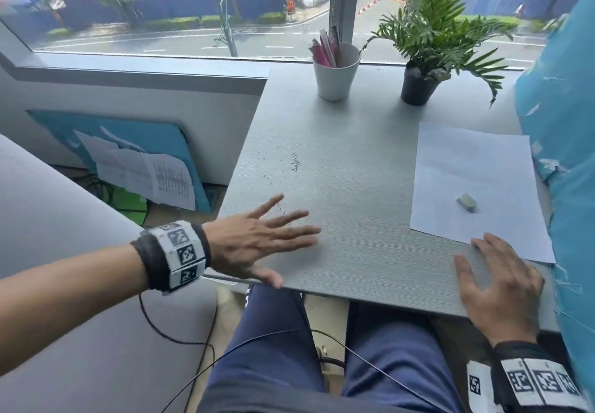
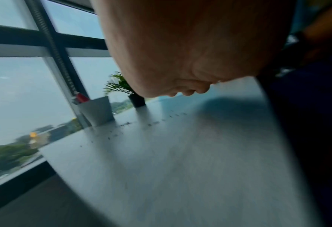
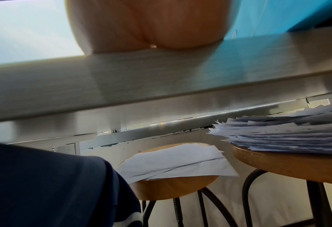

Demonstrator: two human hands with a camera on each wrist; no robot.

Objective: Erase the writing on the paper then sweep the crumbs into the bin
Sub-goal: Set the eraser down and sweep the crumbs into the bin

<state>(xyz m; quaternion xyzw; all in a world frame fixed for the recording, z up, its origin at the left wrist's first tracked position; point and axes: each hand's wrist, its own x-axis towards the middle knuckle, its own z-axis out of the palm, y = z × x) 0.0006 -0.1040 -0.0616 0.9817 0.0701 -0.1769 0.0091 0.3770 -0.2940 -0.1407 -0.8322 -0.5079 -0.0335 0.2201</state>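
Note:
A white sheet of paper (image 1: 476,187) lies at the right of the grey table (image 1: 338,213), with a small grey eraser (image 1: 467,202) resting on it. Dark eraser crumbs (image 1: 294,163) are scattered on the table's left half; the left wrist view shows the crumbs (image 2: 126,124) too. My left hand (image 1: 257,238) hovers flat over the table's near left corner, fingers spread and straight, blurred. My right hand (image 1: 495,280) rests flat on the table's near right edge, one fingertip touching the paper's near corner. No bin is in view.
A white cup (image 1: 336,71) with pens and a potted plant (image 1: 421,52) stand at the table's far edge by the window. A blue panel (image 1: 560,123) borders the right side. Stools (image 3: 172,184) with stacked papers sit under the table.

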